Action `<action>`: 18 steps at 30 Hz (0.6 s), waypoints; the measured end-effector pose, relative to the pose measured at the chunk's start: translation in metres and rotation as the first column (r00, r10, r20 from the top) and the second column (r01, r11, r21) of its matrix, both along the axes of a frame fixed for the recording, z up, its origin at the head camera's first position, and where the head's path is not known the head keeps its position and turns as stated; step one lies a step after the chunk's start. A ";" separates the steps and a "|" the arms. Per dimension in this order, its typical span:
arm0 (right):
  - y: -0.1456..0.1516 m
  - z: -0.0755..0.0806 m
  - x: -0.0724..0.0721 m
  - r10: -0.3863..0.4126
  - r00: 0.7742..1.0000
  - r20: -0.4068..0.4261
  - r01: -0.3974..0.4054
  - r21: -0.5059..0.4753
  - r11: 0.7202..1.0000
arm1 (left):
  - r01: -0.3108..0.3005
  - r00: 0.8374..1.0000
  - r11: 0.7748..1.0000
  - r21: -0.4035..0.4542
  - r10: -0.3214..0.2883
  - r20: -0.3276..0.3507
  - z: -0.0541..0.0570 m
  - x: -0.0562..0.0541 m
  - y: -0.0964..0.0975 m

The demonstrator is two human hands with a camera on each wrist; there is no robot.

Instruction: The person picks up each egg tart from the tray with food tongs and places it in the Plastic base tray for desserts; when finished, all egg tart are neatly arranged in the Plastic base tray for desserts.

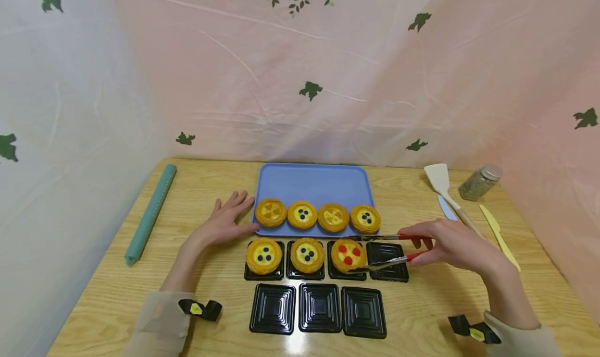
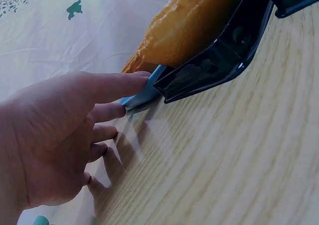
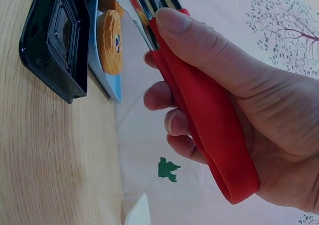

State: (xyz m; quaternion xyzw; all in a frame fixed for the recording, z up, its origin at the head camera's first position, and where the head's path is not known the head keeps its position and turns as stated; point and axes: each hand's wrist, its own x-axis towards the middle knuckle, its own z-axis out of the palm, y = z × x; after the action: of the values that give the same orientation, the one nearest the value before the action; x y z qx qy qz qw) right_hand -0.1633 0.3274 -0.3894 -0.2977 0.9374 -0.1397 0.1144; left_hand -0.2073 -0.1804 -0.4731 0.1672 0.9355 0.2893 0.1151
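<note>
My right hand [image 1: 447, 245] grips red-handled metal tongs [image 1: 390, 263] from the right. The arms of the tongs lie on either side of a tart with red berries [image 1: 349, 253], which is over the third black square tray [image 1: 334, 274]. In the right wrist view, fingers and thumb wrap the red handle [image 3: 204, 105]. My left hand [image 1: 227, 221] rests with extended fingers at the left edge of the blue tray [image 1: 314, 182]; in the left wrist view its thumb reaches that edge. Blueberry tarts [image 1: 264, 256] sit in the two black trays further left.
Several tarts [image 1: 333, 218] line the blue tray's front. One bare black tray [image 1: 398, 271] sits beneath the tongs, three more [image 1: 320, 307] nearer me. A green rolled mat [image 1: 151, 216] lies left; a spatula [image 1: 438, 179], spice jar [image 1: 480, 183] and yellow knife [image 1: 497, 234] are right.
</note>
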 end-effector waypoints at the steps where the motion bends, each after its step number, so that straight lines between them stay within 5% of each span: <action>1: 0.000 0.000 0.000 0.000 1.000 0.000 0.000 0.000 1.000 | 0.000 1.000 1.000 -0.001 0.000 0.000 0.000 0.000 0.000; 18: 0.005 0.005 0.004 0.010 0.999 -0.035 -0.013 -0.098 0.995 | 0.001 1.000 1.000 0.004 -0.001 -0.007 0.000 0.001 -0.001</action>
State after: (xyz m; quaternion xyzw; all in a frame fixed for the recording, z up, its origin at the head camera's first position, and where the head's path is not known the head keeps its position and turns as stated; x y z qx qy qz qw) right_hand -0.1589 0.3323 -0.3847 -0.3106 0.9296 -0.1796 0.0844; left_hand -0.2067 -0.1816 -0.4735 0.1690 0.9351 0.2907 0.1116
